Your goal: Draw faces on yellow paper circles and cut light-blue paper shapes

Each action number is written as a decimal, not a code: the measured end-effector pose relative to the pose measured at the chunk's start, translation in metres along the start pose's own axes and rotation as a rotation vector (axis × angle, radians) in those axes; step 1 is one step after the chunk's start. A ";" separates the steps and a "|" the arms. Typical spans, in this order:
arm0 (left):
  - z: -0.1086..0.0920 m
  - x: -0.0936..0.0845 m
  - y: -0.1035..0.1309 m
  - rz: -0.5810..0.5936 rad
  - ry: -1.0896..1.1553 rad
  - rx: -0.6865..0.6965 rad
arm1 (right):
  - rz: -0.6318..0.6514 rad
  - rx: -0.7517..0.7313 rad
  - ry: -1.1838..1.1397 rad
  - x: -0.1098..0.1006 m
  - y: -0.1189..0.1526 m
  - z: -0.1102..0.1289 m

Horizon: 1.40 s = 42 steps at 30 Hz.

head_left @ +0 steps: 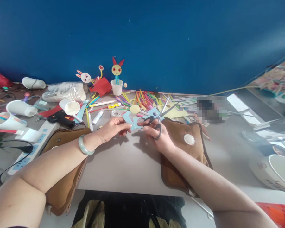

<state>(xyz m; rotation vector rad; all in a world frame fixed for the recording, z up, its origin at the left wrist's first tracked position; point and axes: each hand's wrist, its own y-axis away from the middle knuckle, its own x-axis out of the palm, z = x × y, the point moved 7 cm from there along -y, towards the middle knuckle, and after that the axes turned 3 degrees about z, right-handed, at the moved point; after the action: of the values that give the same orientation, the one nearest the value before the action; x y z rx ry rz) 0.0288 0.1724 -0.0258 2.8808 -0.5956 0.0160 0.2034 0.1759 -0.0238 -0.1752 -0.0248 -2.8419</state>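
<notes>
My left hand (117, 128), with a pale bracelet at its wrist, pinches a piece of light blue paper (128, 117). Scissors (161, 114) are in my right hand (158, 136), with fingers round the dark handles and the blades apart, pointing up and away. The blue paper lies between both hands and reaches near my right fingertips; whether these touch it I cannot tell. Just beyond the paper is a round yellow disc (134, 109). More light blue paper (154, 111) shows behind the scissors.
Brown cushions (178, 134) lie under both forearms. Colourful straws or sticks (142, 99) spread along the blue wall. A cup with a paper figure (117, 87) stands behind. Left are paper cups (70, 107), a glue gun (60, 118) and a power strip (35, 145); right, a white bowl (273, 171).
</notes>
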 end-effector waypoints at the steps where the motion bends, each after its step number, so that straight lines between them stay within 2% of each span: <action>1: 0.001 0.002 0.000 0.020 -0.036 -0.010 | -0.012 0.004 0.050 0.001 0.001 0.000; 5: 0.009 0.016 0.002 0.182 -0.185 -0.082 | 0.035 0.031 0.227 0.007 0.003 -0.004; 9: 0.013 0.027 0.006 0.338 -0.348 -0.091 | 0.113 0.051 0.180 0.014 0.003 -0.010; 12: 0.013 0.029 0.008 0.373 -0.482 -0.049 | 0.130 0.063 0.144 0.016 0.003 -0.012; 16: 0.015 0.028 0.008 0.389 -0.534 -0.032 | 0.135 0.088 0.110 0.018 0.004 -0.013; 20: 0.016 0.023 0.004 0.330 -0.553 -0.007 | 0.063 0.069 0.085 0.013 0.003 -0.011; 25: 0.007 0.012 0.002 0.155 -0.401 -0.012 | -0.049 0.034 0.018 0.002 -0.001 -0.012; 28: 0.002 0.003 0.002 0.025 -0.324 -0.010 | -0.057 0.052 -0.032 0.000 -0.003 -0.017; 31: -0.001 -0.003 0.001 -0.055 -0.253 0.027 | -0.013 0.092 -0.039 0.004 -0.004 -0.021; 35: 0.002 -0.006 0.000 -0.082 -0.140 0.084 | 0.055 0.135 -0.056 0.009 -0.003 -0.025; 42: 0.010 0.005 0.000 -0.052 0.026 0.052 | 0.000 0.085 -0.045 0.006 -0.002 -0.021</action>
<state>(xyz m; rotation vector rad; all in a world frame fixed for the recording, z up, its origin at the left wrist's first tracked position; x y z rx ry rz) 0.0329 0.1689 -0.0358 2.9407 -0.5234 0.0625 0.1949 0.1752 -0.0435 -0.2209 -0.1549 -2.8305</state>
